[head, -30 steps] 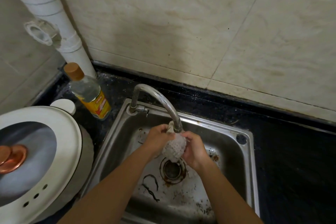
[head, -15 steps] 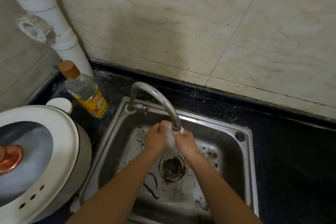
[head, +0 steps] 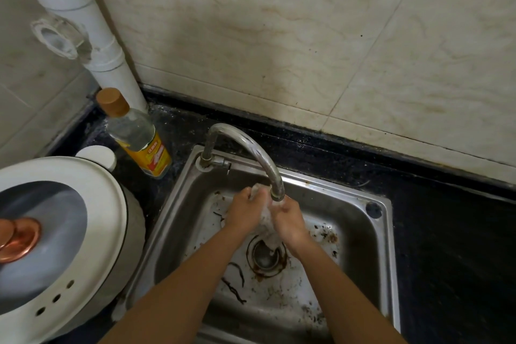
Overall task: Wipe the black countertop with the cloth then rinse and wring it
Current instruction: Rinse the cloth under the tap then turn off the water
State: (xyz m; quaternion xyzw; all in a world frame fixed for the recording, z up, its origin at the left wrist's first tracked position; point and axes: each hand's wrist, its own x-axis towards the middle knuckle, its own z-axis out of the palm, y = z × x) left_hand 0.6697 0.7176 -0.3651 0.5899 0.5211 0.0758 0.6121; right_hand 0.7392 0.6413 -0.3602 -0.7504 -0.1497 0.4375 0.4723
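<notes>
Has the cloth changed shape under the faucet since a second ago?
Yes. The cloth, earlier a rounded bundle below the faucet spout, is now squeezed narrow between both hands.

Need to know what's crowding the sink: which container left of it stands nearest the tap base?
The clear bottle with the brown cap and yellow label. The white-capped container stands further left, beside the big white lid.

text: red characters on a yellow-orange label, too blurred to read | carrier: clear bottle (head: 134,134) with tan cap, at 10 o'clock from the sink (head: 382,234) on the black surface (head: 446,232) | other markings: none readable
</notes>
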